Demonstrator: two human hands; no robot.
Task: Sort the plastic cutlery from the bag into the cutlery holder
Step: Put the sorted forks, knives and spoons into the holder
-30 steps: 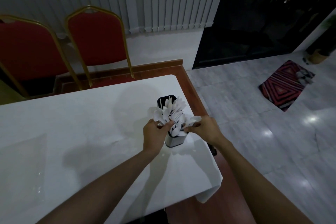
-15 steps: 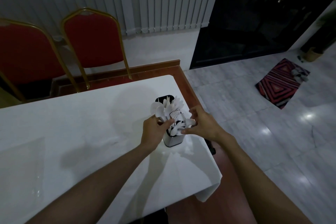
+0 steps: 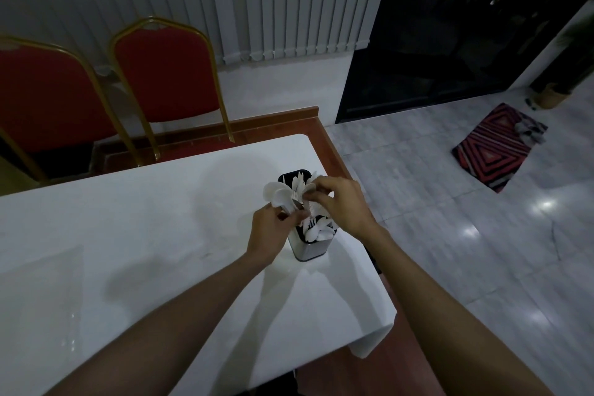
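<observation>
The cutlery holder (image 3: 309,246) is standing upright on the white-covered bench (image 3: 135,235), near the bench's edge at 3 o'clock, its long axis vertical and its open mouth pointing up. The white plastic cutlery (image 3: 316,228) is standing in it handles down, bowls and tines fanning upward toward 12 o'clock; which compartment holds which piece cannot be told. The left hand (image 3: 268,233) is sitting at 9 o'clock of the holder, touching its rim side, its grip narrow and pinching the stems of the spoons (image 3: 277,196) that are leaning toward 10 o'clock. The right hand (image 3: 342,204) is hovering over the holder's top from 2 o'clock, its grip closing to a narrow pinch on the upper ends of the cutlery. A clear plastic bag (image 3: 38,292) is lying flat on the bench at 8 o'clock, well apart from both hands. Two red chairs (image 3: 160,74) are standing beyond the bench at 11 o'clock.
</observation>
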